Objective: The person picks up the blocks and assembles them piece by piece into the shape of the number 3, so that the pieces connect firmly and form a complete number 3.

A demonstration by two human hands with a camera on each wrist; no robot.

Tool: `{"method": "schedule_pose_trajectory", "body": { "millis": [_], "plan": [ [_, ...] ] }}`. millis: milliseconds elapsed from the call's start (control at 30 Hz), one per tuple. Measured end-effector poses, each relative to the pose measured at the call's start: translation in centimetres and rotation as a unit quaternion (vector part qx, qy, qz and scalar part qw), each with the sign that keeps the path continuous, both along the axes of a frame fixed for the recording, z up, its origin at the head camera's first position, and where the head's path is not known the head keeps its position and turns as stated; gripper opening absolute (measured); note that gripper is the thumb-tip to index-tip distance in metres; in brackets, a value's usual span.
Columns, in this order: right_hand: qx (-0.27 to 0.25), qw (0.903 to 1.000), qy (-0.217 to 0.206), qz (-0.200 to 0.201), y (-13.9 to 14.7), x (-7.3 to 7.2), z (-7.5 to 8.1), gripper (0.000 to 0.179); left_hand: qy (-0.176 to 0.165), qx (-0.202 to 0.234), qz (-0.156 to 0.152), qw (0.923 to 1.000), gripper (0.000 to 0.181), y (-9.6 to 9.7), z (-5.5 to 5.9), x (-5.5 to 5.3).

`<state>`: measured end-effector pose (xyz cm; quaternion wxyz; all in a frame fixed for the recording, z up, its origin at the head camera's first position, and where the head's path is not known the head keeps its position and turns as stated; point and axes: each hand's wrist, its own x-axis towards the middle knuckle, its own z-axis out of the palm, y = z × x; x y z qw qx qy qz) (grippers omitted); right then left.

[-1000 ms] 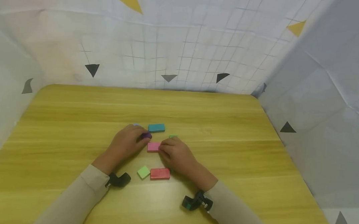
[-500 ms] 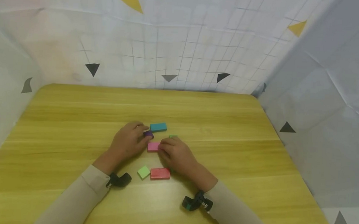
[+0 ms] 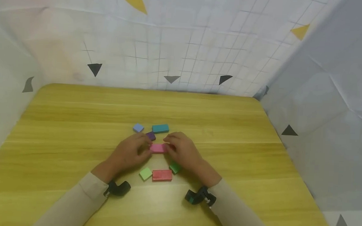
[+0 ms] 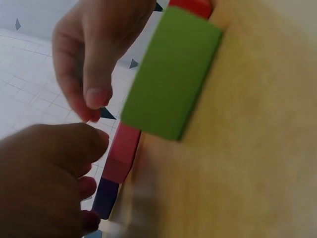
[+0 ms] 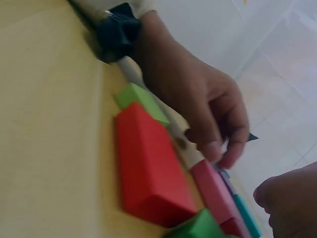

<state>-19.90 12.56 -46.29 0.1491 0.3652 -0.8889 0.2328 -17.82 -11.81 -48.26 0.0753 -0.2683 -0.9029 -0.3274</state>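
A pink block (image 3: 158, 148) lies between my two hands in the head view. My left hand (image 3: 130, 153) is at its left end, thumb and fingers loosely bent and apart, holding nothing. My right hand (image 3: 183, 152) is at its right end, with thumb and index finger spread and the fingertips close above the block. A purple block (image 3: 151, 136) sits just beyond the left fingertips. In the right wrist view, the left thumb and index finger hang right over the near end of the pink block (image 5: 215, 191). Under my right palm, a green block (image 3: 175, 167) is partly hidden.
Nearer me lie a red block (image 3: 162, 175) and a light green block (image 3: 145, 174), set corner to side. Farther back are a teal block (image 3: 160, 128) and a small blue block (image 3: 138, 127). White patterned sheets (image 3: 184, 42) stand around the wooden table (image 3: 244, 129).
My left hand has left the purple block and come back to the pink block, uncovering the blue one. My right fingers have spread off the pink block, and the near green block now shows.
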Motion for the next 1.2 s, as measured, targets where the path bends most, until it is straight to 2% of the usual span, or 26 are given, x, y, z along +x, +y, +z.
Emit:
{"method": "schedule_pose_trajectory", "body": {
  "millis": [100,267,433,633,867,1200],
  "plan": [
    [0.005,1.0,-0.007,0.004,-0.1,-0.6,0.5,0.021,0.002,0.002,0.003,1.0,0.026,0.1,-0.2,0.2],
    [0.046,0.9984,-0.026,0.022,-0.8,-1.7,1.2,0.023,0.008,0.003,0.004,1.0,0.027,0.3,-0.4,0.3],
    [0.107,0.9919,-0.042,0.055,-2.0,-2.9,1.9,0.025,0.034,-0.001,0.007,0.9994,0.026,0.1,-0.4,0.4],
    [0.158,0.9817,-0.051,0.093,-3.4,-4.2,2.2,0.02,0.062,-0.003,-0.008,0.998,0.026,-0.1,-0.6,0.3],
    [0.187,0.9723,-0.095,0.103,-4.6,-4.7,3.0,0.019,0.073,-0.006,-0.011,0.9972,0.026,0.0,-0.7,0.2],
    [0.213,0.9675,-0.086,0.106,-5.0,-5.1,3.2,0.02,0.068,-0.016,-0.008,0.9975,0.026,-0.2,-0.6,0.1]
  ]
}}
